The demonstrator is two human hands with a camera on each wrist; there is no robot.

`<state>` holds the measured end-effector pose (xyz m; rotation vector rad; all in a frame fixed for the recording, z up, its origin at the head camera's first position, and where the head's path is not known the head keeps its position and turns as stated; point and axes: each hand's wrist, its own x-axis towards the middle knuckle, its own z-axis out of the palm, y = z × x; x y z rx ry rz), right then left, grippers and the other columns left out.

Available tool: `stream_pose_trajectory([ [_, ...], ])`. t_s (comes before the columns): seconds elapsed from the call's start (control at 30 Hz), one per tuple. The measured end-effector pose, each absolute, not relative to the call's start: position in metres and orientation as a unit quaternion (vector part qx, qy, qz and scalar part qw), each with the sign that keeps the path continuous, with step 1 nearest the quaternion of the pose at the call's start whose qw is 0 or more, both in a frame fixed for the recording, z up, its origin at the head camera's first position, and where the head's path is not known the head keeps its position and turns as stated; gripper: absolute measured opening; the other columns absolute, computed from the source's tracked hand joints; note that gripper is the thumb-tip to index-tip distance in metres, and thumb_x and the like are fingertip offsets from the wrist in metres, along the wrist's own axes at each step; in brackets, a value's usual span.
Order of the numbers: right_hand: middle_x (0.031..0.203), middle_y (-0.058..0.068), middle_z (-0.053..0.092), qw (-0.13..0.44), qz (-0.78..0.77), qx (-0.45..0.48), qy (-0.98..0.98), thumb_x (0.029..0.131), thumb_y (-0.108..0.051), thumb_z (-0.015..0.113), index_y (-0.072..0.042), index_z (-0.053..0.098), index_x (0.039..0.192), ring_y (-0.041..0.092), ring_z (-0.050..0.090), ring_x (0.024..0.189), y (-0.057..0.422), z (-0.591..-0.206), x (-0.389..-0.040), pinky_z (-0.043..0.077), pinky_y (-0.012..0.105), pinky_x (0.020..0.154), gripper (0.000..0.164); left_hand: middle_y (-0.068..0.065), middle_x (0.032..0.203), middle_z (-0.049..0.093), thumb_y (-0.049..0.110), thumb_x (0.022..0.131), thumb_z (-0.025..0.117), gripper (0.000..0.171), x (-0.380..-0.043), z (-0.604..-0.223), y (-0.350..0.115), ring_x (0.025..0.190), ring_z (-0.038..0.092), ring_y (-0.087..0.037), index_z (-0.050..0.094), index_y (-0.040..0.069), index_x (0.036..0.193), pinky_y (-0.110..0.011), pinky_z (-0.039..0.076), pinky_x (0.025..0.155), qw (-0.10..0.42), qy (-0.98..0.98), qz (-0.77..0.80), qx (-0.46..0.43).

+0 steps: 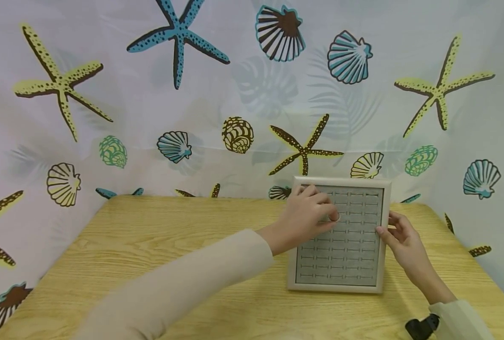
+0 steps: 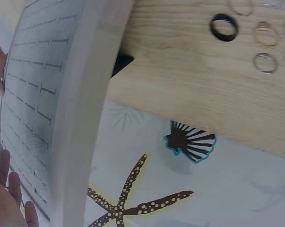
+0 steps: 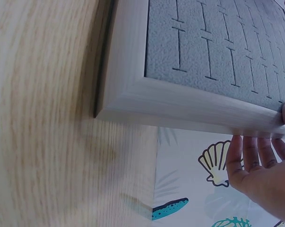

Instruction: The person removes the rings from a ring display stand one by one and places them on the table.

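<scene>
A ring display board [image 1: 337,257] with a pale frame and a grey slotted foam face stands upright on the table. My left hand [image 1: 305,215] is over the board's upper left part and pinches a ring [image 1: 338,216] between thumb and fingers, right at the foam. In the left wrist view the same hand [image 2: 7,189] is at the lower left. Gripping the frame's right side is my right hand [image 1: 409,248], thumb on the front edge and fingers behind. The right wrist view shows this hand [image 3: 265,175] at the frame's edge, with the fingers below it.
Behind the board, several rings lie on the wooden table, among them a black ring [image 2: 224,27] and a silver ring [image 2: 265,63]. A black support piece [image 2: 122,64] juts from the board's back. A patterned cloth [image 1: 218,104] hangs behind and beside the table [image 1: 171,226].
</scene>
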<state>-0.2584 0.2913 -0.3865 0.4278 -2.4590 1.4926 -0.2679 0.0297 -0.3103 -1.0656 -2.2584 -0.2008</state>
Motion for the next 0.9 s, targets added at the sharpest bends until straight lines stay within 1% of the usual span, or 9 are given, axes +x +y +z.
stream_pose_trajectory([
  [0.1,0.122,0.002,0.041,0.118,0.511,0.147,-0.839,0.096,-0.016,0.045,-0.002,0.028,0.139,-0.011,0.048,0.100,0.291,-0.386,-0.258,0.045,0.011,0.075,0.048,0.014,0.090,0.060,0.031,0.086,0.062,0.005,-0.263,-0.315,0.017,0.083,0.046,-0.009,0.066,0.031,0.083,-0.029,0.032,0.079,0.307,-0.857,-0.083,-0.407],
  [0.23,0.117,-0.008,0.042,0.119,0.512,0.146,-0.838,0.096,-0.016,0.045,-0.001,0.028,0.139,-0.011,0.049,0.099,0.291,-0.386,-0.258,0.045,0.011,0.075,0.048,0.013,0.089,0.061,0.030,0.082,0.066,0.002,-0.259,-0.322,0.000,0.083,0.047,-0.009,0.066,0.029,0.081,-0.030,0.032,0.077,0.308,-0.852,-0.095,-0.412],
  [0.33,0.115,-0.013,0.041,0.120,0.511,0.146,-0.838,0.096,-0.017,0.045,-0.001,0.029,0.138,-0.011,0.049,0.098,0.291,-0.385,-0.258,0.045,0.012,0.075,0.048,0.012,0.088,0.061,0.029,0.080,0.069,0.003,-0.256,-0.327,-0.011,0.085,0.048,-0.010,0.067,0.028,0.080,-0.029,0.033,0.075,0.309,-0.850,-0.106,-0.412],
  [0.53,0.114,-0.015,0.042,0.120,0.513,0.146,-0.837,0.096,-0.019,0.046,-0.001,0.029,0.138,-0.009,0.050,0.098,0.291,-0.385,-0.258,0.046,0.012,0.075,0.049,0.012,0.090,0.061,0.028,0.080,0.069,0.003,-0.249,-0.334,-0.029,0.087,0.049,-0.010,0.066,0.027,0.080,-0.031,0.036,0.079,0.289,-0.863,-0.115,-0.398],
  [0.7,0.114,-0.014,0.042,0.121,0.516,0.150,-0.834,0.096,-0.020,0.046,-0.001,0.030,0.138,-0.008,0.050,0.099,0.291,-0.386,-0.258,0.046,0.012,0.075,0.049,0.012,0.088,0.062,0.028,0.080,0.069,0.003,-0.242,-0.344,-0.044,0.082,0.049,-0.010,0.067,0.027,0.080,-0.030,0.036,0.077,0.263,-0.879,-0.117,-0.379],
  [0.9,0.114,-0.015,0.042,0.121,0.518,0.151,-0.833,0.096,-0.020,0.046,-0.001,0.030,0.137,-0.008,0.050,0.098,0.291,-0.385,-0.258,0.046,0.012,0.075,0.049,0.014,0.086,0.062,0.028,0.081,0.068,0.002,-0.236,-0.369,-0.060,0.077,0.046,-0.008,0.067,0.028,0.079,-0.029,0.035,0.075,0.227,-0.899,-0.119,-0.354],
])
